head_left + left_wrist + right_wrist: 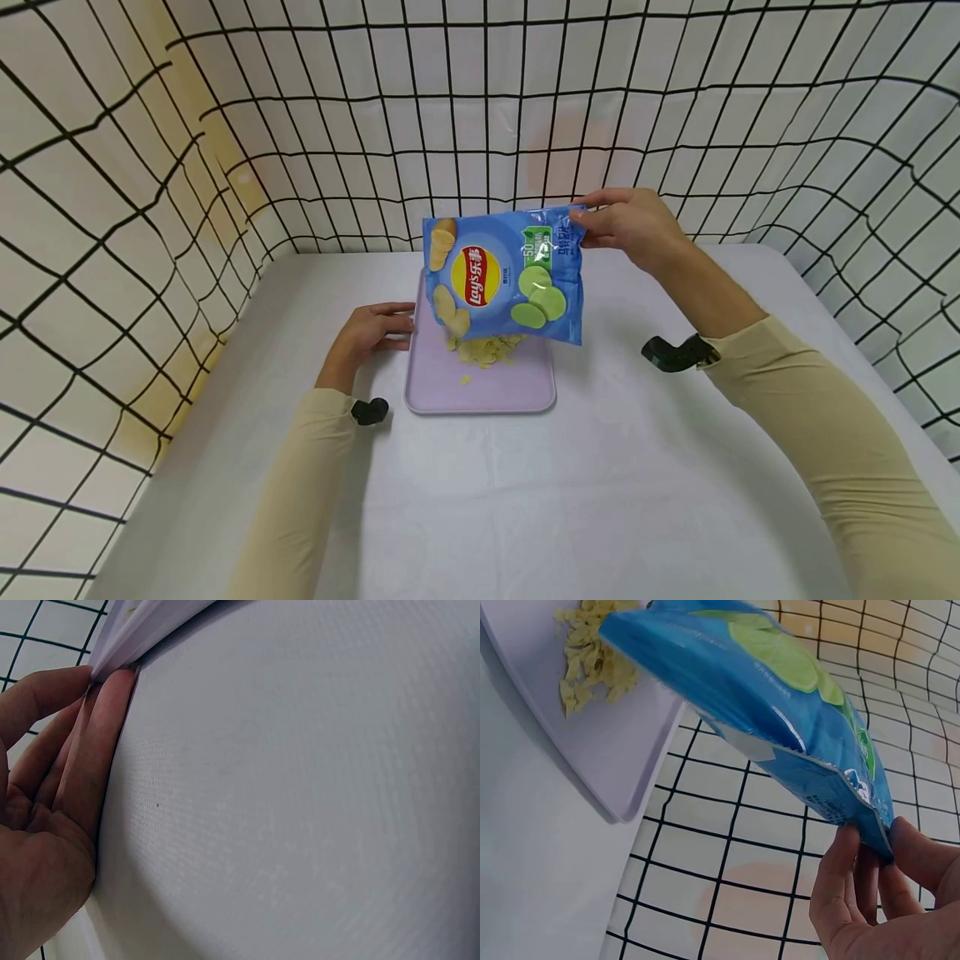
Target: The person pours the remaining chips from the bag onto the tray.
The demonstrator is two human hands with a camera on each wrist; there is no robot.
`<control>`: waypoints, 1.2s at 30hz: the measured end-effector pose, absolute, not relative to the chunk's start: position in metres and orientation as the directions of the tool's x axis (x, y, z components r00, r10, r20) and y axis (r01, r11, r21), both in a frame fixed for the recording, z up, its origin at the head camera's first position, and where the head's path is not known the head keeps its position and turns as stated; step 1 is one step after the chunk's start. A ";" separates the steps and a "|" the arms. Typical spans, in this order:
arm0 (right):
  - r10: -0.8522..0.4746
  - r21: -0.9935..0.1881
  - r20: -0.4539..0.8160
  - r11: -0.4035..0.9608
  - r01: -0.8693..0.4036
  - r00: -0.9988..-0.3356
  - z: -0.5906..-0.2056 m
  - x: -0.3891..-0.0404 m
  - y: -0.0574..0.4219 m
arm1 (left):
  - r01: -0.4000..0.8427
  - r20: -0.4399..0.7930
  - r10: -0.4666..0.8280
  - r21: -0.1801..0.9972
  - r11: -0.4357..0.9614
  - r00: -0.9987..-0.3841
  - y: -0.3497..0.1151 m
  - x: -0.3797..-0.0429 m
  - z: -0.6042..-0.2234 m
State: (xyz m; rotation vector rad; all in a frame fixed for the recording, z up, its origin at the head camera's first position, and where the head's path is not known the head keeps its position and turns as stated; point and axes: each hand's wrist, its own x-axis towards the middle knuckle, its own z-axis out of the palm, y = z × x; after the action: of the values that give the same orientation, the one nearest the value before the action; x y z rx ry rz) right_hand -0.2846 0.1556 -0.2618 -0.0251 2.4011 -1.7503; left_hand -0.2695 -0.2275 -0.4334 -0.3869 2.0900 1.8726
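Note:
My right hand (633,225) pinches the top right corner of a blue Lay's potato chip bag (495,250), thumb on one side and fingers on the other in the right wrist view. The bag hangs sideways over a lavender tray (480,400), its printed front facing me. Broken potato chips (487,352) lie heaped on the tray under the bag's lower edge, partly hidden by it. At the tray's left side, my left hand (371,333) pinches the rim; the left wrist view shows the thumb (45,694) above and fingers beneath.
A white-covered table (600,500) carries the tray. Black wire grid (487,100) stands along the back and both sides, close behind the tray and the right hand. Dark wrist devices (371,411) stick out at both cuffs. One chip crumb (466,380) lies apart on the tray.

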 end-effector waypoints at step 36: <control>-0.025 -0.947 -0.064 0.318 0.053 -0.998 -0.256 -0.294 0.133 | -0.382 -0.384 -0.004 0.917 0.111 -0.923 -0.227 -0.270 -0.435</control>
State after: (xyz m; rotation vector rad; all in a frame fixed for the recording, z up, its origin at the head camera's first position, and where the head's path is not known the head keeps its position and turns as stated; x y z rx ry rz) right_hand -0.2937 0.1330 -0.2561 0.0259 2.4952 -1.7961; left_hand -0.2700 -0.2269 -0.4349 -0.3803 2.1069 1.8828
